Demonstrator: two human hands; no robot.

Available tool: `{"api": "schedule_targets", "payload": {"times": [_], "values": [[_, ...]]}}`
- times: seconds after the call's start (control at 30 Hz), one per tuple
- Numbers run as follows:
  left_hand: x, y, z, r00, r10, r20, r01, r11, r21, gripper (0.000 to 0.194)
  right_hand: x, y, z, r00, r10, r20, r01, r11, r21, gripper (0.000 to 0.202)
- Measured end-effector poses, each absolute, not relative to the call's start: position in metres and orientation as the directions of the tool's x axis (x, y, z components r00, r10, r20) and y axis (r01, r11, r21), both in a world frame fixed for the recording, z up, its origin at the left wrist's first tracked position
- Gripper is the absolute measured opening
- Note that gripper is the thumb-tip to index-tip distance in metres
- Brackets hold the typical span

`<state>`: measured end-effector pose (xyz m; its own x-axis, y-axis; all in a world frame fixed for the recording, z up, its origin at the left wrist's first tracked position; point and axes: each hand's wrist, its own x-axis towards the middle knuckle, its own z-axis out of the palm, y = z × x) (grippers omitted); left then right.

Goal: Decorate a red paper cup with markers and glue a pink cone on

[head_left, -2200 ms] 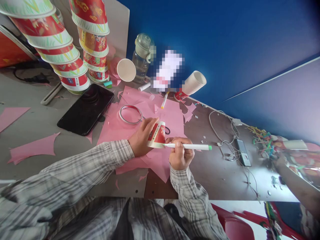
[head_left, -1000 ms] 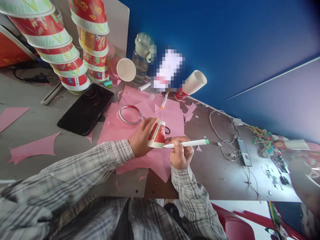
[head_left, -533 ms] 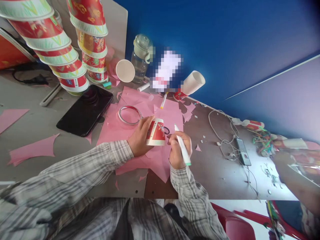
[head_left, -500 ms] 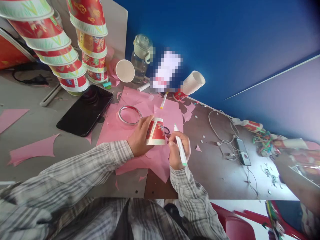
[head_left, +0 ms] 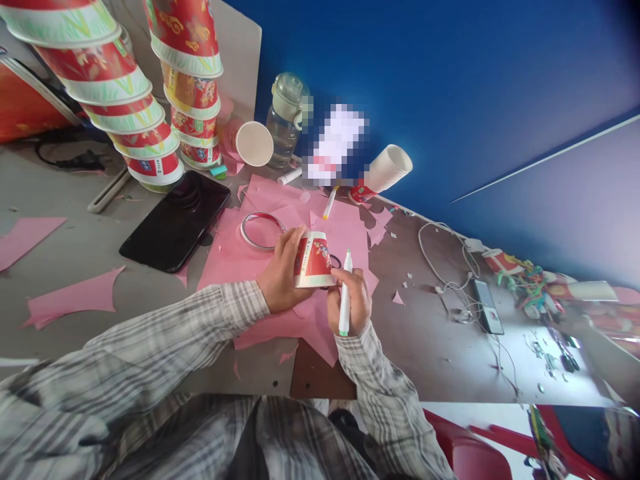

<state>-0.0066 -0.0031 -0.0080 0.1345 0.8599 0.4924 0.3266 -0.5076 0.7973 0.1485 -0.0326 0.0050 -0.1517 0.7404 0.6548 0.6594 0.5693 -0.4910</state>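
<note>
My left hand (head_left: 284, 273) is wrapped round a red and white paper cup (head_left: 315, 261), which is upside down with its wide rim lowest. A white marker (head_left: 345, 297) with green ends is gripped in my right hand (head_left: 356, 299), close to the right side of the cup. The fingertips of that hand reach the cup's rim; whether they press on it I cannot tell. Beneath both hands lie sheets of pink paper (head_left: 235, 257). A roll of tape (head_left: 243, 230) rests on the paper just beyond my left hand.
Tall stacks of decorated cups (head_left: 196, 123) stand at the back left, near a black tablet (head_left: 175, 223). A water bottle (head_left: 283, 127), a tipped cup (head_left: 254, 144) and stacked white cups (head_left: 387, 168) line the blue wall. Cables and a power strip (head_left: 487, 307) lie at right.
My right hand has shifted slightly left, closer to the cup, and the marker now stands more upright. The other person's arm at the far right has drawn back.
</note>
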Motion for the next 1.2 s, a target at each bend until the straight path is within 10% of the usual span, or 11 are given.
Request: {"api": "schedule_targets", "payload": {"times": [0.43, 0.73, 0.9, 1.2], "values": [[-0.005, -0.004, -0.014, 0.195, 0.798, 0.57, 0.446, -0.59, 0.673, 0.081, 0.152, -0.031, 0.001, -0.291, 0.648, 0.703, 0.697, 0.647, -0.308, 0.041], [-0.003, -0.004, -0.02, 0.188, 0.801, 0.569, 0.487, -0.579, 0.654, 0.079, 0.147, -0.037, 0.013, -0.024, 0.909, 0.417, 0.212, 0.412, -0.886, 0.032], [-0.003, -0.004, -0.021, 0.219, 0.801, 0.558, 0.482, -0.585, 0.651, 0.079, 0.146, -0.033, 0.011, 0.054, 0.945, 0.322, -0.067, 0.325, -0.943, 0.028], [-0.003, -0.006, -0.017, 0.224, 0.807, 0.547, 0.48, -0.579, 0.659, 0.075, 0.152, -0.037, 0.005, 0.082, 0.982, 0.172, 0.05, 0.169, -0.984, 0.028]]}}
